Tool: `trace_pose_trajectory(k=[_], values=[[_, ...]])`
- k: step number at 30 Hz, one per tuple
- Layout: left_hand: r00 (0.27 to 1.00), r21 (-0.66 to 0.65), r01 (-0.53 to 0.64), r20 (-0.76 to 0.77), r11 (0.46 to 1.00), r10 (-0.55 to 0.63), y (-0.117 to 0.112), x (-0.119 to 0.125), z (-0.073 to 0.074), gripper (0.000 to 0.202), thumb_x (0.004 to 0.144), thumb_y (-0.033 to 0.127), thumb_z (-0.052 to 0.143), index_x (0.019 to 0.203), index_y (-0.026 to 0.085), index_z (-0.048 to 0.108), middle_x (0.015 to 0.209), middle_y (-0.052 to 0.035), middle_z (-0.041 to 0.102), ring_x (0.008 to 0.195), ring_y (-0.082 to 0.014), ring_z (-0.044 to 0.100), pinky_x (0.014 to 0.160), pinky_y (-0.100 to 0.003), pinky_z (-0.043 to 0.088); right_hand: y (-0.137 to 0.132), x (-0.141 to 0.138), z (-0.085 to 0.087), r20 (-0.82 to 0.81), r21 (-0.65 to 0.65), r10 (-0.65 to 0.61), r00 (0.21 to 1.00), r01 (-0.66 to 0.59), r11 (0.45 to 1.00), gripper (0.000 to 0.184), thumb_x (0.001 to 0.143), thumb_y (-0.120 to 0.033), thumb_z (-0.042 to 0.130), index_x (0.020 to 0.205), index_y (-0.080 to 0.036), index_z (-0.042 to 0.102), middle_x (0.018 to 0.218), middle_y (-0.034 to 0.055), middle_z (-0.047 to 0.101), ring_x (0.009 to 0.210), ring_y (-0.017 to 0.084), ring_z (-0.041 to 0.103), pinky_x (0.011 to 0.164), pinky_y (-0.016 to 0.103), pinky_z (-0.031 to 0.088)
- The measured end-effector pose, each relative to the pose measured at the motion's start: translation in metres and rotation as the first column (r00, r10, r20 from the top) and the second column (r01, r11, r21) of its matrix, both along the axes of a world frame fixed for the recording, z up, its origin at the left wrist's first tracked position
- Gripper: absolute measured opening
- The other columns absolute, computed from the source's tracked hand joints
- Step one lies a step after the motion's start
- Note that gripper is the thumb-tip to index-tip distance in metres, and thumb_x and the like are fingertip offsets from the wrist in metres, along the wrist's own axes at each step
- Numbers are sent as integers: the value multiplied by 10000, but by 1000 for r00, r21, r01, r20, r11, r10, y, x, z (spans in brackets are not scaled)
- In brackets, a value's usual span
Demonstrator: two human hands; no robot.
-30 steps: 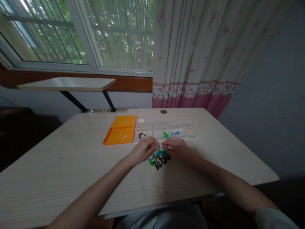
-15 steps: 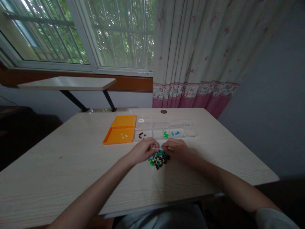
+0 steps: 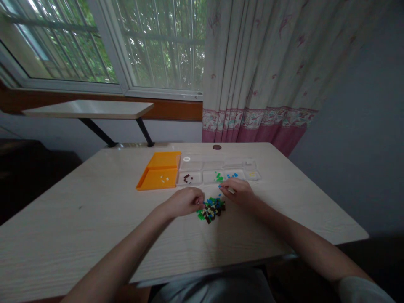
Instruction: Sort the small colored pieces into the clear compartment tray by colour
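A heap of small building bricks [image 3: 211,210], in green, blue, brown and cream, lies on the table in front of me. My left hand [image 3: 186,201] rests at the heap's left edge with its fingers curled together; whatever may be between the fingertips is hidden. Just beyond the heap, to its right, my right hand [image 3: 238,191] pinches a small blue brick [image 3: 220,186] between thumb and finger. That hand is close in front of the clear compartment with blue bricks [image 3: 232,175]. One loose blue piece lies on the table between the heap and my right hand.
An orange open case [image 3: 158,186] with a few white bricks stands left of clear trays [image 3: 202,182]. Their compartments hold brown bricks [image 3: 188,179], green bricks [image 3: 219,176] and yellow bricks [image 3: 252,174]. A raised shelf [image 3: 91,110] stands at the back left.
My hands have moved apart from above the heap. The right hand has gone up and right with a blue brick; the left has shifted slightly left and down.
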State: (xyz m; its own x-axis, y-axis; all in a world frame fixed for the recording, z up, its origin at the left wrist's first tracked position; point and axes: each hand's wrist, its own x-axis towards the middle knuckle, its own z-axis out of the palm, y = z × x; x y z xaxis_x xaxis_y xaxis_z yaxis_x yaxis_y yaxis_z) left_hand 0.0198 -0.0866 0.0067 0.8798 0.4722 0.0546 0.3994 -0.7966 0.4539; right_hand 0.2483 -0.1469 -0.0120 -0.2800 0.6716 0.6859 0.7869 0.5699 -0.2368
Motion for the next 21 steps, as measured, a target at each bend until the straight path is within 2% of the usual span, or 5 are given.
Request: trace_pose_trajectory(k=[7, 14, 21], values=[[999, 20, 31, 11, 999, -31, 1, 0, -3, 84, 723, 184, 525, 725, 159, 605, 655, 2, 562, 596, -100, 485, 573, -182, 352, 0, -1, 4, -25, 39, 17, 1000, -16, 999, 106, 811, -240, 536, 818, -195, 632, 751, 18, 674, 689, 105, 612, 661, 203, 453], [998, 30, 56, 23, 998, -56, -2, -1, 4, 101, 733, 182, 521, 733, 160, 620, 660, -5, 576, 596, -105, 503, 560, -181, 363, -1, 0, 7, -46, 46, -4, 999, 6, 999, 114, 808, -242, 537, 809, -190, 637, 738, 25, 676, 670, 111, 614, 642, 208, 462], [992, 21, 98, 80, 995, -99, 1, -4, 3, 182, 810, 174, 447, 804, 166, 629, 795, -42, 621, 737, -125, 558, 671, -191, 410, -1, 1, 8, -77, 59, 4, 997, 1, 998, 121, 808, -239, 527, 795, -189, 637, 734, 33, 677, 659, 111, 615, 631, 211, 474]])
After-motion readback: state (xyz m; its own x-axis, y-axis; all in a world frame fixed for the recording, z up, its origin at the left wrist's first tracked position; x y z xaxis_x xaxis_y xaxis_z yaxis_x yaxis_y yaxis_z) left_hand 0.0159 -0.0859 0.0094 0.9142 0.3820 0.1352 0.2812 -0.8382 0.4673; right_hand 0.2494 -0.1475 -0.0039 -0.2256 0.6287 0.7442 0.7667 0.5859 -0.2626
